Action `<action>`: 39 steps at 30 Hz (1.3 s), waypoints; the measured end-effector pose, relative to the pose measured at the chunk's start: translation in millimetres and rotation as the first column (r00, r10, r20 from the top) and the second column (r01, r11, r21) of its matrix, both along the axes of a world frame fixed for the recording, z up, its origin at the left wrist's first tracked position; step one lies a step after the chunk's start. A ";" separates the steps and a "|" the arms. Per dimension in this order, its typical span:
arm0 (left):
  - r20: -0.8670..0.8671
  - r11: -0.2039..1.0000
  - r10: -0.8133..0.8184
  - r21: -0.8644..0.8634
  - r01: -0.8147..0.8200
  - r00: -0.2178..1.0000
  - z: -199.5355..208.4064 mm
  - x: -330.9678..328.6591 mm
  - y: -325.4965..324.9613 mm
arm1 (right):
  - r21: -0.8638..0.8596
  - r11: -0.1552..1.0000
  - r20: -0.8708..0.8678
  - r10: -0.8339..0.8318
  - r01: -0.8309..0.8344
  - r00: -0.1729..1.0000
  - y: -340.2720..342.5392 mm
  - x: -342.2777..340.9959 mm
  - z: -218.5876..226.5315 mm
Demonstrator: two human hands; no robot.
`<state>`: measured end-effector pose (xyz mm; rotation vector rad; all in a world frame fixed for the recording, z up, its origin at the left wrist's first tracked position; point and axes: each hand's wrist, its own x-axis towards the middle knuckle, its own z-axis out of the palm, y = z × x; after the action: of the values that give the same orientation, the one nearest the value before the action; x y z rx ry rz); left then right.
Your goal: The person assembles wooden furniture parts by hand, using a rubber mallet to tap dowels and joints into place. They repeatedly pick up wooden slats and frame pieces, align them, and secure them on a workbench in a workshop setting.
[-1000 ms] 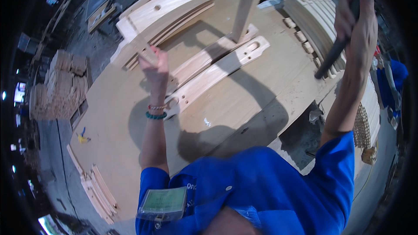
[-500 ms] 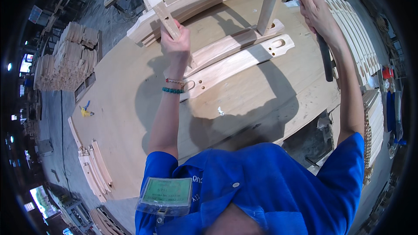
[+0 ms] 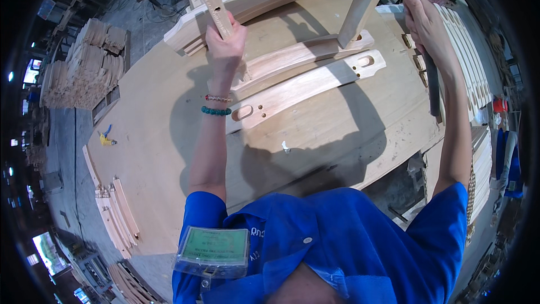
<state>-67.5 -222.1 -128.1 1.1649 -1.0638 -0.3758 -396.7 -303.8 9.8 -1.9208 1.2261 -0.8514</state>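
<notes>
My left hand [image 3: 226, 39] is wrapped round a pale wooden post [image 3: 212, 1], which rises from a curved wooden rail [image 3: 292, 61] lying on the board-topped table. A second post [image 3: 360, 14] stands in the right end of that rail. In my raised right hand [image 3: 423, 19] is a long dark tool handle [image 3: 432, 81]; its top end is cut off by the picture's edge, so the tool's head is hidden. Nearer to me lies a loose curved rail [image 3: 309, 87] with a slot and small round holes at each end.
Stacked curved boards [image 3: 264, 8] lie behind the posts. Slotted slats [image 3: 464, 59] are lined up at right. A yellow and blue tool [image 3: 106, 137] and narrow wooden strips [image 3: 116, 211] rest at the table's left side. Beyond stands a tall wood pile [image 3: 84, 70].
My right hand and the dark handle have shifted slightly right and down in the picture. My left hand keeps its grip on the post. The whole view has shifted a little.
</notes>
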 end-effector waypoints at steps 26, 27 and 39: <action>-0.051 0.973 -0.157 0.162 0.163 0.986 3.6 2.7 19.9 | 0.277 0.935 -0.309 0.305 -0.221 0.901 56.1 73.6 -198.5; -0.040 0.978 -0.143 0.150 0.148 0.989 4.1 0.5 17.7 | 0.288 0.934 -0.324 0.301 -0.210 0.897 54.8 70.8 -200.1; 0.159 0.975 -0.152 0.185 0.122 0.976 9.4 19.1 9.3 | 0.272 0.939 -0.403 0.310 -0.211 0.861 60.8 76.9 -199.3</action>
<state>-48.4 -212.8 -118.7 1.3008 -1.2871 -0.4919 -319.8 -242.9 -189.5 -2.0964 1.2084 -0.1248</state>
